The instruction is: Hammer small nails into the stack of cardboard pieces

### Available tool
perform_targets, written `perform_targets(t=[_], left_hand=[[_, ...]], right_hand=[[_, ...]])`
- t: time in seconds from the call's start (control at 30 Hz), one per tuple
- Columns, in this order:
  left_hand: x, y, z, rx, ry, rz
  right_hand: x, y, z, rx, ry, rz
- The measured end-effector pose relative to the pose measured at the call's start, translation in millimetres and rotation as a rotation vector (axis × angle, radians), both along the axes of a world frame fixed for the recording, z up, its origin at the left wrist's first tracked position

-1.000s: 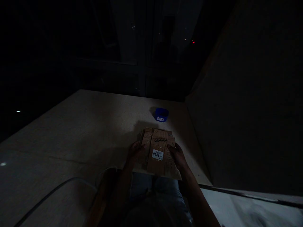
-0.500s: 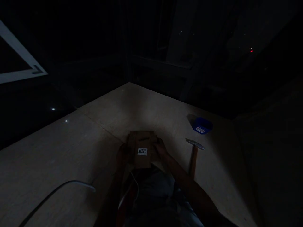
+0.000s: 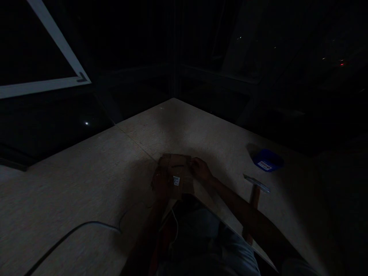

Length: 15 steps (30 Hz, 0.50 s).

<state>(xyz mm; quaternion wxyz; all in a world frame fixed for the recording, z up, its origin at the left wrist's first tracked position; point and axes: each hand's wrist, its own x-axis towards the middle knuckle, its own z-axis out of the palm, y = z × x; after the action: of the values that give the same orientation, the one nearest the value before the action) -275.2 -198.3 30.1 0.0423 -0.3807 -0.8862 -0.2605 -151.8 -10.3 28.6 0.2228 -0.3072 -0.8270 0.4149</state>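
A small cardboard box [image 3: 177,159] with a white printed label [image 3: 176,180] lies on the pale surface [image 3: 94,172], just in front of my body. My left hand [image 3: 161,184] grips its left side, with the fingers reaching over the top near the label. At the far right corner, my right hand [image 3: 201,168] holds the edge with bent fingers. Dim light hides the exact finger positions. To the right lies a hammer [image 3: 255,196] with a metal head and wooden handle, partly hidden by my right forearm. Beyond it stands a blue plastic tub [image 3: 268,160].
A dark cable [image 3: 86,223] curves across the lower left. One thin white cord [image 3: 176,224] hangs by my lap. Dark glass panels [image 3: 138,84] meet at a corner behind the surface, and a white frame [image 3: 57,84] shows at upper left.
The view has turned, so everything sits farther right in the picture. My left hand has moved farther over the box, closer to the label. My right hand stays at the far right corner.
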Motion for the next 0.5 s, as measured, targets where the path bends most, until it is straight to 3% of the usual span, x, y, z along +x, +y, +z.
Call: perform_targets(t=[0.13,0.5], left_hand=[[26,10,-14.3,0.025,0.081,-0.196],[31,9,-30.9,-0.048,0.014,-0.243]], right_hand=[[-11,-5,11.7,0.184,-0.074,0.200],[-30,2,4.0,0.370,-0.189,0.449]])
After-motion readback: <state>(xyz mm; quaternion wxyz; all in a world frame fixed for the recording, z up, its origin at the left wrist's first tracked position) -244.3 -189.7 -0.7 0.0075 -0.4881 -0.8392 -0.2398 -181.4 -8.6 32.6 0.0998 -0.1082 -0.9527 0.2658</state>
